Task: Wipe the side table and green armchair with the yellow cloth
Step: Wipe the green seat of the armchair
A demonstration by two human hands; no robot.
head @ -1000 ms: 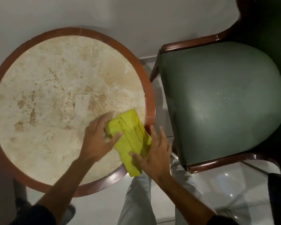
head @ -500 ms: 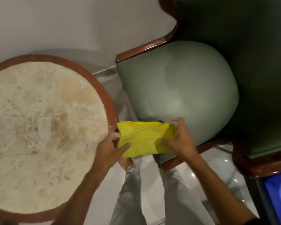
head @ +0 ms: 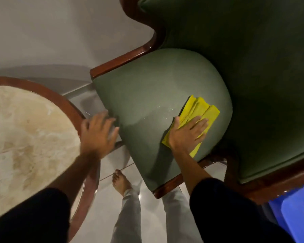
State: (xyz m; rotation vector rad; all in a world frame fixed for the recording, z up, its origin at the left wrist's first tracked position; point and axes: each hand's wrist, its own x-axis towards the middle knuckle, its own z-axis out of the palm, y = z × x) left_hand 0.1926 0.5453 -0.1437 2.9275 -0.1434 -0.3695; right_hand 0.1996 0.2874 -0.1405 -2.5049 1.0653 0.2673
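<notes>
Right hand [head: 187, 134] lay flat, fingers spread, pressing folded yellow cloth [head: 201, 114] on green armchair [head: 147, 102] seat, right side. Left hand [head: 97, 133] open, blurred, empty, between seat and marble side table [head: 25, 137].

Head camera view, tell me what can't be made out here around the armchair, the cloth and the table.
- Yellow cloth: its near part lies under the right hand.
- Left hand: motion-blurred; whether it touches the green armchair is unclear.
- Side table: cut by the left edge, partly behind the left arm.
- Armchair back: cut by the top and right edges.
- Blue object: cropped at the corner, unidentifiable.
</notes>
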